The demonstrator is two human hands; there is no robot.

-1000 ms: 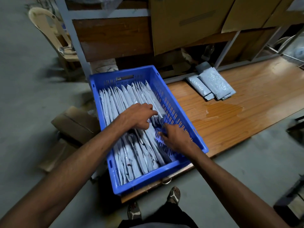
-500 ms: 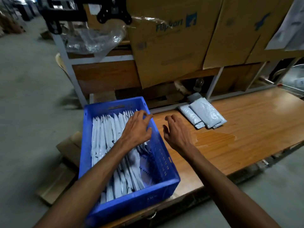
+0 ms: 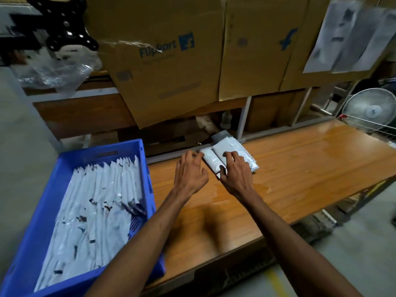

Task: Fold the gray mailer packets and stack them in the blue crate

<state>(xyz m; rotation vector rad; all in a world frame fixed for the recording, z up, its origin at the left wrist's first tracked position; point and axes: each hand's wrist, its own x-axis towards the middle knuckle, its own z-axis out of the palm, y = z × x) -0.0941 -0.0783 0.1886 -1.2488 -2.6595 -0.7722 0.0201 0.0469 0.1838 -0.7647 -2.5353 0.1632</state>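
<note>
Gray mailer packets (image 3: pixel 232 151) lie at the wooden table's (image 3: pixel 300 168) far edge; the right hand (image 3: pixel 236 175) rests on them, fingers spread, while the left hand (image 3: pixel 189 173) touches their edge, loosely open. Folded packets (image 3: pixel 96 211) (standing upright) fill the blue crate (image 3: pixel 38 228).

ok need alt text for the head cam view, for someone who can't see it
Two bare hands reach for a small pile of gray mailer packets at the back of a wooden table, the left hand beside the pile and the right hand on it. A blue crate at left holds rows of folded packets.
</note>
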